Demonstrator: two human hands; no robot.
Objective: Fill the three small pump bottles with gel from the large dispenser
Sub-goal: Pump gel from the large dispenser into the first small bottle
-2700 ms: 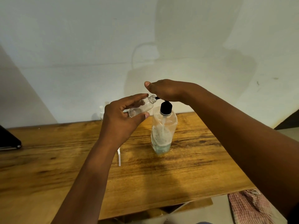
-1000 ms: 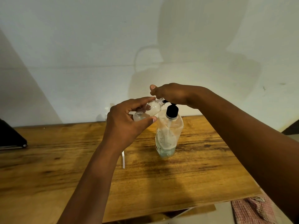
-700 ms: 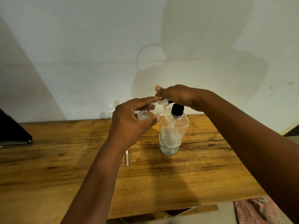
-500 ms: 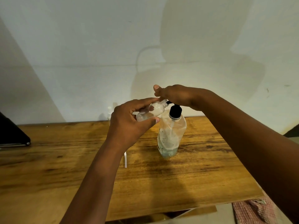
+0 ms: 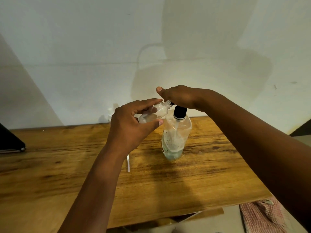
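The large clear dispenser with a black pump collar stands on the wooden table, with a little gel low inside. My left hand grips a small clear bottle, tilted with its open neck up against the dispenser's black nozzle. My right hand rests palm down on top of the pump head, which it hides. Another small bottle shows faintly at the back by the wall, partly behind my left hand.
A white pump tube lies on the table under my left wrist. A dark flat object sits at the left edge. A checked cloth lies on the floor below the table's front right corner. The wall is right behind the table.
Both hands keep the same hold on the small bottle and the pump head. Only the view has shifted slightly; the small bottle looks cloudier with gel than 2.7 s ago.
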